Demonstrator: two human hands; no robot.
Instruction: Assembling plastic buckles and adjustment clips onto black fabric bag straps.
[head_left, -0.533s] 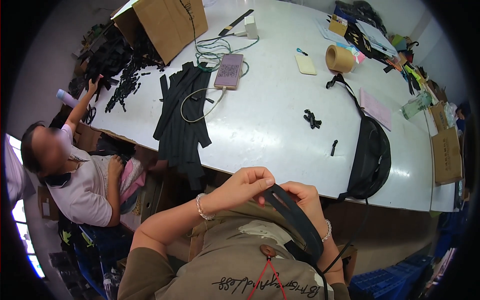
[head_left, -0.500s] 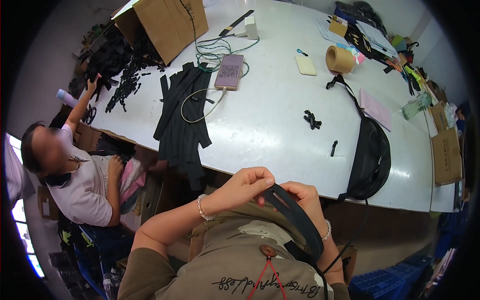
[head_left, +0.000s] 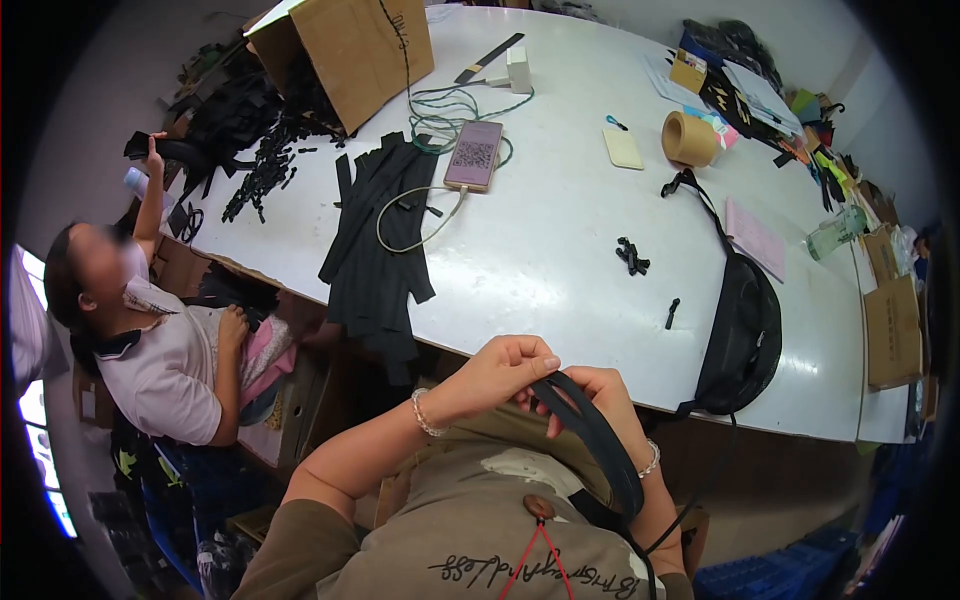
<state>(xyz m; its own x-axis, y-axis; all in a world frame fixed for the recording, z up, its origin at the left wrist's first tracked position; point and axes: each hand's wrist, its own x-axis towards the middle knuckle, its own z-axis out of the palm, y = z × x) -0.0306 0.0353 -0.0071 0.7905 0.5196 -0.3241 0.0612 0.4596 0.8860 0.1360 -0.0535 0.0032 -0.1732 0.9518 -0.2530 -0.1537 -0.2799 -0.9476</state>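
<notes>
Pinching a black strap (head_left: 590,435) between them, left hand (head_left: 497,372) and right hand (head_left: 605,398) grip it closed, just below the desk (head_left: 560,250) edge.

Currently sitting on the counter (head_left: 560,250): one phone (head_left: 475,155), one roll of tape (head_left: 688,138), one open cardboard box (head_left: 365,50), one black waist bag (head_left: 745,330), one pale notepad (head_left: 623,148), one pink sheet (head_left: 755,237), one stack of black strips (head_left: 380,240). Two people are showing.
</notes>
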